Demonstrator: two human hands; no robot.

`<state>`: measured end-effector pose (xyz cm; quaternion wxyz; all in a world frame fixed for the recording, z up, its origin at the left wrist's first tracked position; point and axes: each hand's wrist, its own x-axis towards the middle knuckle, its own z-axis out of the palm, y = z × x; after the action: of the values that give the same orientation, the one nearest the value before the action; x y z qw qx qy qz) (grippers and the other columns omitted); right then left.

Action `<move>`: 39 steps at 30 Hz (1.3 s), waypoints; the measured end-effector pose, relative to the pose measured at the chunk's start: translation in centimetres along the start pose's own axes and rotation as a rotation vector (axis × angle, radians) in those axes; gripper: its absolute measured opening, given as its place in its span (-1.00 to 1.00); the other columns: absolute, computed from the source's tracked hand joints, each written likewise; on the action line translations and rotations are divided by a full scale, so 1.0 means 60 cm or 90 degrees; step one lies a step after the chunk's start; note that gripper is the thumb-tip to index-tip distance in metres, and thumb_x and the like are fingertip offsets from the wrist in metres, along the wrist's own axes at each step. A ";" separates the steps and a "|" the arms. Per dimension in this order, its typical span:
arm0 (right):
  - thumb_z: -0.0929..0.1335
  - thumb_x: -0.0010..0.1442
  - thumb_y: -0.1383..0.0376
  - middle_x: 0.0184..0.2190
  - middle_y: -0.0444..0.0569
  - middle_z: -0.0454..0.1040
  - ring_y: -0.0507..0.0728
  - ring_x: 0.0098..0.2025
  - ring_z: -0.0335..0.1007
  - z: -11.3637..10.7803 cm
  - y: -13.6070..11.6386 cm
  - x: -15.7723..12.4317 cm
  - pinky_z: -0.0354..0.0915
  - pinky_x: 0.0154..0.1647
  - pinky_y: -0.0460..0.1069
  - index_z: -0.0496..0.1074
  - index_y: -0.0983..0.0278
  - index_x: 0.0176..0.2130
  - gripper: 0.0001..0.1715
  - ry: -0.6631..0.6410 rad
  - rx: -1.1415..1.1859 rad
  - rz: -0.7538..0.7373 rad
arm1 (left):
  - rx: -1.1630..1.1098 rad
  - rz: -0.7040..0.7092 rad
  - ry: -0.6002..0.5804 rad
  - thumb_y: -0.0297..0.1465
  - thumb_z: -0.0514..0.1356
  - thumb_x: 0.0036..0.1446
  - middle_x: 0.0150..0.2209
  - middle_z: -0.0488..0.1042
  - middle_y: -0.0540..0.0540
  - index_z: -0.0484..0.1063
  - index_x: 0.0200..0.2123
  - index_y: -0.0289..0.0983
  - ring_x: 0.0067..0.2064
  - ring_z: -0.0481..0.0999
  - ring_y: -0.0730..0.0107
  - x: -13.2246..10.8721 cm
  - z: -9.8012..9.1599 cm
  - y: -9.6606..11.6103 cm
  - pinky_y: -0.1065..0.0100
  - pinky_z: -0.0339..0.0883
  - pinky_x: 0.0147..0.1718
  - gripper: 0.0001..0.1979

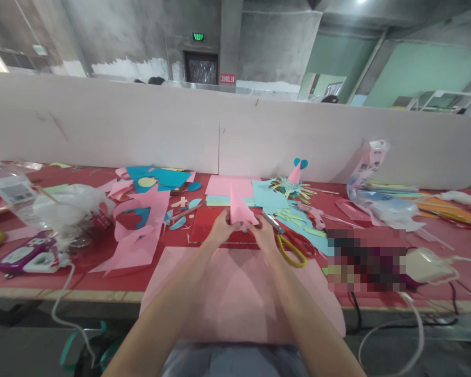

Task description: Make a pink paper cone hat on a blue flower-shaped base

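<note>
Both my hands hold a small pink paper cone [239, 208] above the red table, its tip pointing up. My left hand [221, 228] pinches the cone's lower left edge, fingers closed. My right hand [264, 230] pinches its lower right edge, fingers closed too. A large pink paper sheet [235, 293] lies under my forearms and hangs over the table's front edge. Scissors with red and yellow handles [294, 244] lie just right of my right hand. A red card [204, 222] lies beneath my hands.
Pink and blue paper scraps [141, 220] cover the table's left middle. A finished pink cone with a blue heart [295, 173] stands by the back partition [102, 125]. A clear plastic bag [66, 207] and a purple device [27, 254] sit left; white cables [432, 262] right.
</note>
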<state>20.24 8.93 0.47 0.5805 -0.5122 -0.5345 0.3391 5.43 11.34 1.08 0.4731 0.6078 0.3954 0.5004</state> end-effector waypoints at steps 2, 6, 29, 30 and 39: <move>0.41 -0.11 0.08 -0.40 -0.06 0.50 0.13 -0.40 0.41 0.001 -0.006 -0.003 0.33 -0.33 0.02 0.43 0.27 -0.29 -0.59 -0.003 0.001 0.023 | -0.005 0.003 0.001 -0.51 0.25 -0.11 -0.20 0.51 -0.19 0.25 -0.09 -0.34 -0.21 0.53 0.28 0.001 -0.002 0.000 0.24 0.41 -0.24 -0.55; 0.42 -0.12 0.07 -0.39 -0.06 0.50 0.14 -0.38 0.41 0.000 -0.010 -0.005 0.32 -0.31 0.03 0.43 0.27 -0.28 -0.58 -0.010 -0.004 0.026 | -0.010 0.008 -0.001 -0.52 0.25 -0.12 -0.22 0.52 -0.17 0.26 -0.11 -0.34 -0.24 0.53 0.30 0.000 -0.002 -0.003 0.25 0.40 -0.26 -0.56; 0.41 -0.09 0.03 -0.39 -0.05 0.49 0.14 -0.36 0.41 0.003 -0.009 -0.004 0.33 -0.31 0.01 0.43 0.28 -0.27 -0.55 -0.010 0.060 0.040 | -0.025 0.018 -0.039 -0.45 0.30 -0.15 -0.14 0.50 -0.22 0.29 -0.06 -0.34 -0.15 0.51 0.22 0.001 0.002 -0.006 0.18 0.39 -0.17 -0.49; 0.40 -0.07 0.01 -0.38 -0.04 0.50 0.15 -0.34 0.41 0.002 -0.008 -0.004 0.32 -0.29 0.02 0.44 0.29 -0.27 -0.54 -0.009 0.056 0.038 | -0.019 0.015 -0.054 -0.45 0.30 -0.15 -0.16 0.50 -0.21 0.29 -0.05 -0.34 -0.17 0.51 0.22 -0.001 0.003 -0.004 0.18 0.39 -0.17 -0.47; 0.34 -0.01 -0.05 -0.36 -0.04 0.52 0.19 -0.21 0.40 -0.009 -0.001 0.002 0.30 -0.17 0.03 0.49 0.27 -0.26 -0.51 0.043 0.107 0.032 | 0.096 0.091 -0.131 -0.42 0.32 -0.13 -0.01 0.40 -0.17 -0.07 0.27 -0.12 -0.19 0.49 0.34 -0.028 0.017 0.020 0.29 0.38 -0.18 -0.08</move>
<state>20.76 8.91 0.60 0.6304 -0.4860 -0.4715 0.3795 6.11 9.29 1.81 0.4274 0.7163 0.3368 0.4369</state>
